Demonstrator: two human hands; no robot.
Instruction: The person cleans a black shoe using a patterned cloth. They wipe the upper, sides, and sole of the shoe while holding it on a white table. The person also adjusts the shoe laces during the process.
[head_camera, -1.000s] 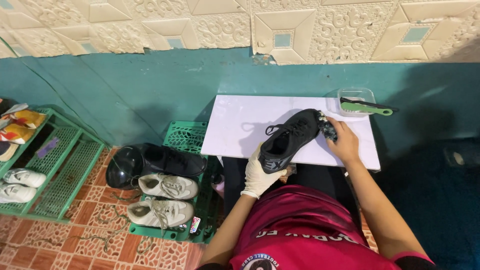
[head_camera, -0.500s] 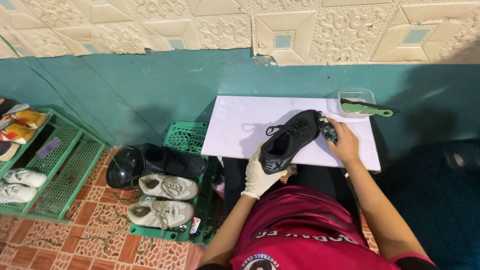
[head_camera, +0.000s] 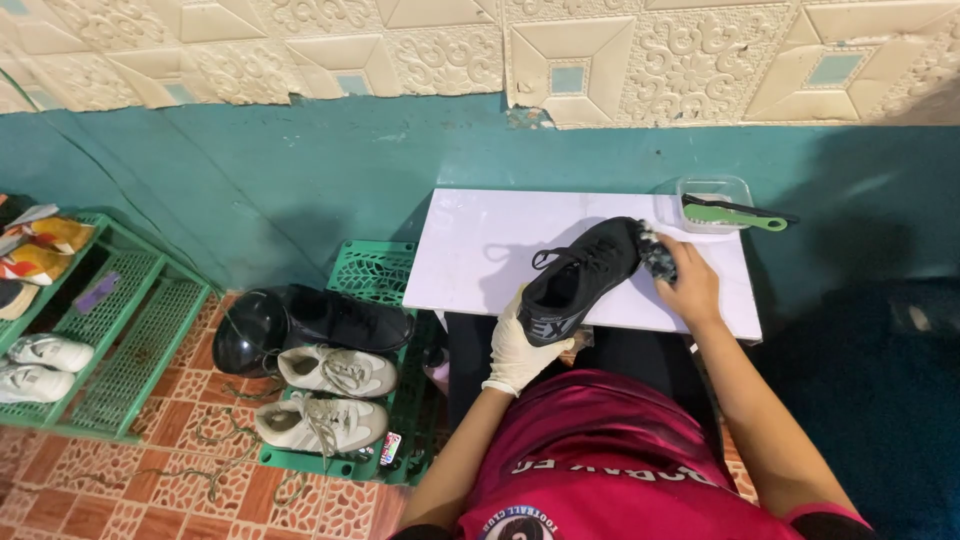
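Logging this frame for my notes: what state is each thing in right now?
black shoe: tilted on the white board, laces loose
left hand: gloved, gripping the shoe's heel
right hand: bare, pressing a dark cloth to the toe
green brush: lying across the clear tub
white sneakers: unworn, on the green crate

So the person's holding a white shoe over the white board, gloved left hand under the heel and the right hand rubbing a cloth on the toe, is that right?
Not quite: the shoe is black, not white, as the head view shows. The rest holds: the gloved left hand supports its heel over the white board, and the bare right hand presses a dark cloth to the toe.
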